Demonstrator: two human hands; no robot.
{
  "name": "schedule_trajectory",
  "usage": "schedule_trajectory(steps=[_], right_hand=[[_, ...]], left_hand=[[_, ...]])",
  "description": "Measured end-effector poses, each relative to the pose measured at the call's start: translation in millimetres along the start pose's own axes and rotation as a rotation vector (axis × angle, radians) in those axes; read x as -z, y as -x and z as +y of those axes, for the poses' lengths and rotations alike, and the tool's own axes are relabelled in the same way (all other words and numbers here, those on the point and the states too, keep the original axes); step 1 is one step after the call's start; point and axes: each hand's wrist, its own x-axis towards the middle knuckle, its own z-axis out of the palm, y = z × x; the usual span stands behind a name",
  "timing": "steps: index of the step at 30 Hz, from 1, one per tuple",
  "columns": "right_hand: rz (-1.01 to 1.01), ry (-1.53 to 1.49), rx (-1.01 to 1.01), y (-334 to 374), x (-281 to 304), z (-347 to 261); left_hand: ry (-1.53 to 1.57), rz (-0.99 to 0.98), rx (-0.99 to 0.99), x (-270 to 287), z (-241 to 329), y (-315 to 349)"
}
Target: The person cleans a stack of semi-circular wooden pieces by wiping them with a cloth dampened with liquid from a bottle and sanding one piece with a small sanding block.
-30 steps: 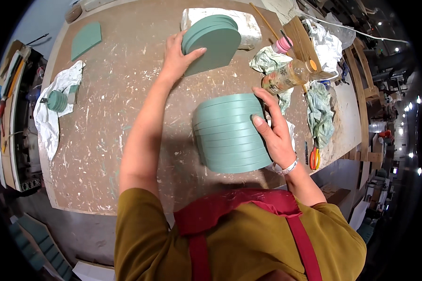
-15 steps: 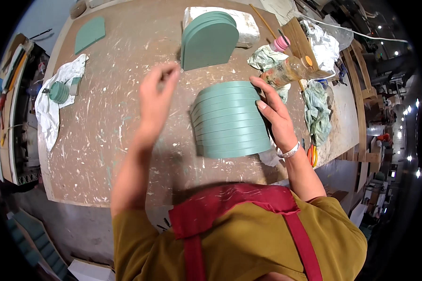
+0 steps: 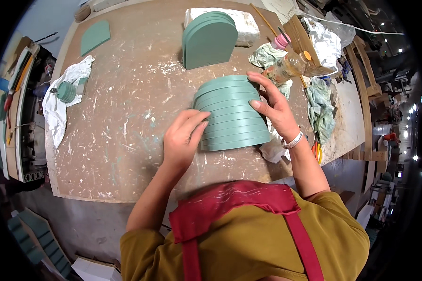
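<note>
Flanking a green stack (image 3: pixel 234 114), both hands (image 3: pixel 180 139) (image 3: pixel 279 110) touch it.

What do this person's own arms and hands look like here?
The left hand and right hand are ungloved, with bare forearms. A shiny, silver-toned bracelet circles the right wrist; none shows on the left. Plain olive-mustard short sleeves cover the upper arms.
</note>
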Motion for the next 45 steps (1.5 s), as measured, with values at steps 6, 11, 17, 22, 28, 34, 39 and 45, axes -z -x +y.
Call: schedule_trajectory(steps=[6, 11, 17, 22, 28, 34, 39, 45], right_hand=[[0.034, -0.004, -0.048, -9, 2, -1], [0.074, -0.005, -0.022, -11, 0, 4], [0.088, -0.031, -0.076, -19, -2, 7], [0.075, -0.024, -0.06, -18, -1, 4], [0.09, -0.047, -0.114, -26, 0, 4], [0.041, 0.0, -0.092, -29, 1, 0], [0.032, 0.115, -0.052, -19, 5, -2], [0.021, 0.265, 0.08, -2, 7, 6]], left_hand=[[-0.016, -0.074, 0.041, 3, 2, -9], [0.064, -0.204, 0.24, 0, 6, -10], [-0.048, -0.147, 0.085, -8, 5, -17], [-0.153, -0.031, -0.141, -12, 1, -18], [-0.218, -0.023, -0.162, -18, 6, -9], [0.052, -0.21, -0.082, -5, 4, 4], [0.508, 0.157, -0.021, 96, 14, -35], [0.301, 0.352, 0.062, 89, -13, -124]])
